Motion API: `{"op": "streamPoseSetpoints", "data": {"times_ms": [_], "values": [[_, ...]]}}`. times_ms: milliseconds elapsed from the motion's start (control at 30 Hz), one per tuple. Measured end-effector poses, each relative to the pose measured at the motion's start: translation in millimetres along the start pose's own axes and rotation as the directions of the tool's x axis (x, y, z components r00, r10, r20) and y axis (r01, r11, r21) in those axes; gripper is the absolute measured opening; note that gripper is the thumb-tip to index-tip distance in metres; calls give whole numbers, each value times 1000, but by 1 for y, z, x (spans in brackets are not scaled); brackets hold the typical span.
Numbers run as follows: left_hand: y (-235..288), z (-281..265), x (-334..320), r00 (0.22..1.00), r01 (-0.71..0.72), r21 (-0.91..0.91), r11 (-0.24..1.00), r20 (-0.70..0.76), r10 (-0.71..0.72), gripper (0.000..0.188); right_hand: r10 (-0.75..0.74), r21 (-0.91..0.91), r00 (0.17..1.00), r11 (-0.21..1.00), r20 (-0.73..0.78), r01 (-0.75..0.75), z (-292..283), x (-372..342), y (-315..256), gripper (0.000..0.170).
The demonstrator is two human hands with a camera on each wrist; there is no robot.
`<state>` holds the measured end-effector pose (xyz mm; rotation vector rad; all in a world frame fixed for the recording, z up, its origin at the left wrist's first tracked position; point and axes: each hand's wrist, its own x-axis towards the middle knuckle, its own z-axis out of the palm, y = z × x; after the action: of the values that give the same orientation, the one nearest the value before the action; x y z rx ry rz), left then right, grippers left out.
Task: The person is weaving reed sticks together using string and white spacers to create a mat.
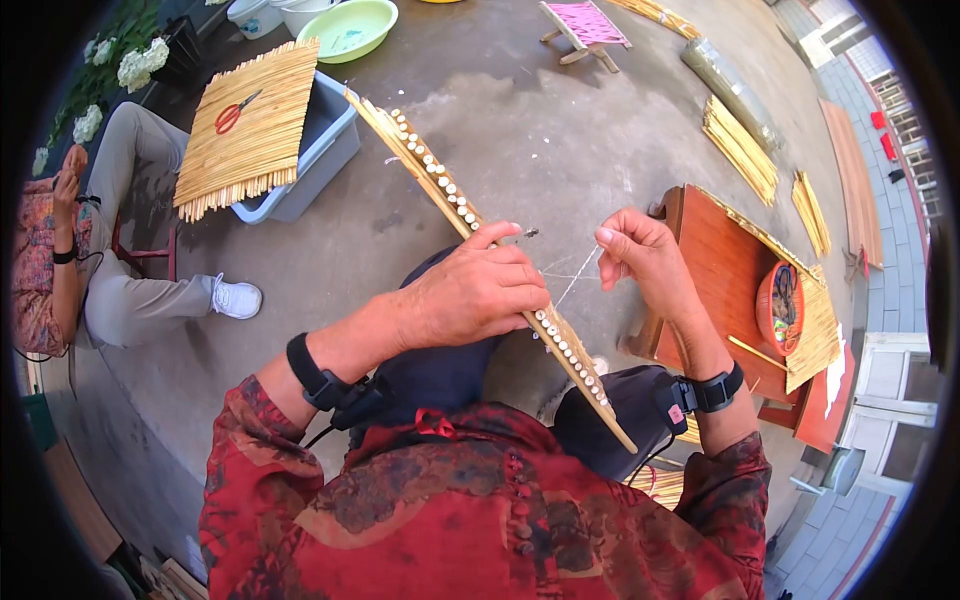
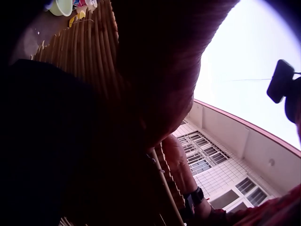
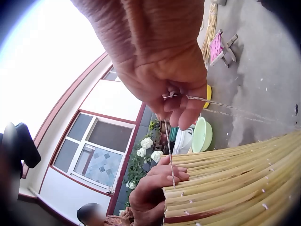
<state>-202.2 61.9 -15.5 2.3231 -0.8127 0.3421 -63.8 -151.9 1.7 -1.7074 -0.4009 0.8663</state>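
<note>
A mat of straight yellow stalks [image 1: 572, 358] stands edge-up across the person's lap, its row of cut stalk ends facing up. The left hand [image 1: 470, 288] grips this edge near its middle, fingers over the top. To its right, the right hand [image 1: 645, 258] pinches a thin white string [image 1: 577, 276] that runs to the mat. In the right wrist view, the string [image 3: 170, 146] drops from the fingers to the mat's edge beside the left hand [image 3: 149, 190], and a thin, shiny needle-like piece [image 3: 171, 96] shows at the fingers. Small white stitches dot the stalks.
At left, a finished mat [image 1: 250, 135] with red scissors [image 1: 229, 119] lies over a blue tub [image 1: 325, 150]; another person [image 1: 140, 240] sits there. At right stands a wooden table [image 1: 700, 270] with a bowl [image 1: 779, 308]. Stalk bundles [image 1: 740, 150] and a pink stool [image 1: 586, 25] lie beyond.
</note>
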Motion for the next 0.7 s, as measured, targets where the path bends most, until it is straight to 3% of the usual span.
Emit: {"op": "streamPoseSetpoints", "data": {"times_ms": [33,67,133,200,267,333,467,533,700], "values": [[2,3,0,1000,0,1,1000,-2,0,36,98,106,995,990,5,-98,-1,1,5,14],[4,8,0,999,-34,33,999,-13,34,37,92,102,996,991,6,-92,-1,0,7,14],[5,10,0,998,-66,60,996,-18,68,38,68,466,998,883,-12,-55,6,-5,11,20],[9,11,1,1000,-15,-25,1000,-15,14,39,78,563,997,825,-16,-56,12,-6,1,23],[11,13,2,1000,-23,15,1000,-1,23,38,81,649,997,759,-14,-52,14,-6,-3,28],[8,13,3,999,-33,66,997,10,33,38,-56,726,996,687,72,-14,12,-4,-4,28],[6,15,1,998,-50,-1,999,-35,50,30,1,649,989,755,151,-99,10,2,-16,28],[5,16,2,998,-51,-8,999,-42,51,29,63,543,988,829,142,-131,12,7,-20,27],[3,17,1,997,-40,-30,999,-72,38,32,77,492,995,865,56,-95,9,23,-34,27]]}}
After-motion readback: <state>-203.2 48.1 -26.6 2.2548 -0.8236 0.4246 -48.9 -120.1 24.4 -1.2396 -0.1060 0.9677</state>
